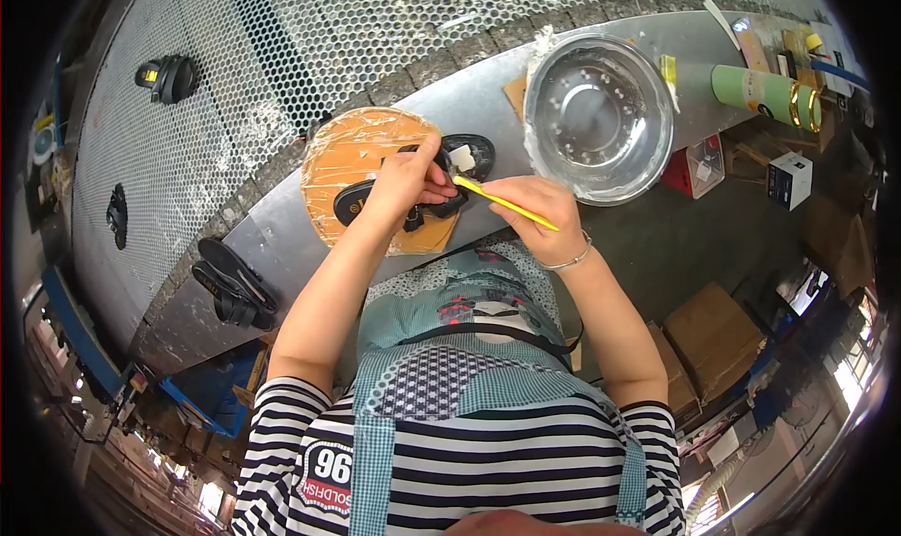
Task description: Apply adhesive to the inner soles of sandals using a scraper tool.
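While pinching a slim yellow stick (511, 206) in the right hand (542, 215) (grip pressed together, back end out toward 4 o'clock), points its tip toward 10 o'clock, just beside the fingertips of the left hand (408, 181). With that left grip, drawn together too, seems to hold a dark edge of the black sandal (483, 154). Hard to say whether touching sandal with stick tip, given fingers so close around it.

Counting from the right grip, find the sandal at 10 o'clock, its rounded end carrying a small white piece (463, 159). Nearer with the left hand, already in contact; reaching across from the right only by the stick. Long axis apparently slanting from 2 down to 8 o'clock, toward a gold-marked rounded end (350, 203) beyond the left hand (one sandal or two beneath, impossible to judge).

Under all this, a round film-wrapped board (352, 142), resting on the metal bench (460, 104). Farther out, at 1 o'clock from the right hand, a big clear bowl (554, 142); past it at 2 o'clock, a green cylinder (751, 90). Off at 8 o'clock from the left hand, more black footwear (235, 283); toward 11, a perforated surface (357, 29).
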### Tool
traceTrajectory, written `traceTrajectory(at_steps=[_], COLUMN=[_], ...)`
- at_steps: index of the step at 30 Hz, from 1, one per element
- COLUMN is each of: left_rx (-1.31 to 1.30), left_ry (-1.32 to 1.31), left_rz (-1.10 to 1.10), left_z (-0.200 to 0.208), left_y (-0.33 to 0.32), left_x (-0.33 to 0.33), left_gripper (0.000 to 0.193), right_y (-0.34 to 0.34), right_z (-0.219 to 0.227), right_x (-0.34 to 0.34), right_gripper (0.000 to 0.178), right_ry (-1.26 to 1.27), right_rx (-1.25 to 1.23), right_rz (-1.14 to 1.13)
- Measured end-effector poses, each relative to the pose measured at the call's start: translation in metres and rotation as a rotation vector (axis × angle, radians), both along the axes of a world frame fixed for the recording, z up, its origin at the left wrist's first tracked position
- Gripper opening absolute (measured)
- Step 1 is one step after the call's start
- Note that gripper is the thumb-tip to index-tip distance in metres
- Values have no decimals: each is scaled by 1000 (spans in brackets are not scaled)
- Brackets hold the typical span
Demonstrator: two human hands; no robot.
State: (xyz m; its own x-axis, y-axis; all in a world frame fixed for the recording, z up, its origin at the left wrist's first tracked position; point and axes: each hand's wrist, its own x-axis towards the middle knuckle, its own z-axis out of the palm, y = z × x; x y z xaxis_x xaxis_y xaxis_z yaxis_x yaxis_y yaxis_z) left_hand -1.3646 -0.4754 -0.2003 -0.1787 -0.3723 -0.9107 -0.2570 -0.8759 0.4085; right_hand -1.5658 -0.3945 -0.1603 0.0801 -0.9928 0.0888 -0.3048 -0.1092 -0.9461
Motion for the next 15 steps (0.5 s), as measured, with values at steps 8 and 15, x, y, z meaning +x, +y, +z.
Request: traceTrajectory(at_steps=[8,15], left_rx=[-71,-69], left_ry=[2,78], left_rz=[-69,-153], left_z=[5,-1], left_y=[2,-1], left_x=[-7,-10], left_gripper=[39,29], right_y=[10,16], right_z=[1,27], right_x=[-8,-48], right_gripper=[22,19], right_ry=[51,39], right_rx=[-80,-8], right_rz=[1,-110])
